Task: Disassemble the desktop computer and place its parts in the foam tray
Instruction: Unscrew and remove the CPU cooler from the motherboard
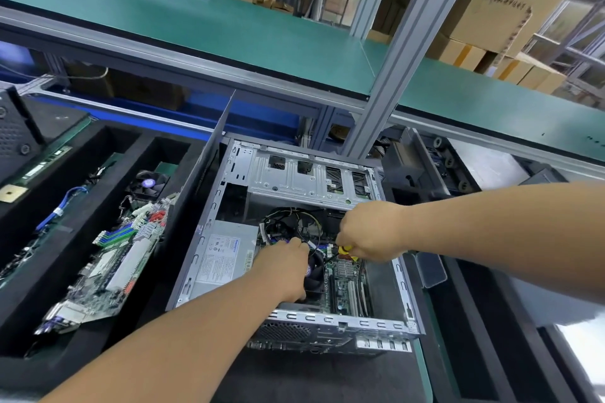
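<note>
At the far left edge of the worktop stands a dark perforated unit [14, 132], only partly in view. Beside it lies the black foam tray [82, 239], whose long compartments run away from the person. One compartment holds a blue cable [60, 206]; the next holds a motherboard [108, 268] lying at a tilt, with a cooler fan [149, 183] at that compartment's far end. A grey side panel [206, 180] stands upright between the tray and the desktop computer case [294, 239], which lies open on its side at the middle of the worktop. Inside the case, a grey power supply [222, 258] sits along its left wall, a metal drive cage [311, 180] fills its far end, and a bundle of black wires [288, 222] lies in the middle. The left hand [281, 271] rests on the black fan over the case's own board, fingers curled about it. The right hand [370, 232] grips a yellow-handled screwdriver [345, 250], its shaft angled down toward the board. The two hands are close together but not touching. To the right of the case lies another black tray [474, 304].
</note>
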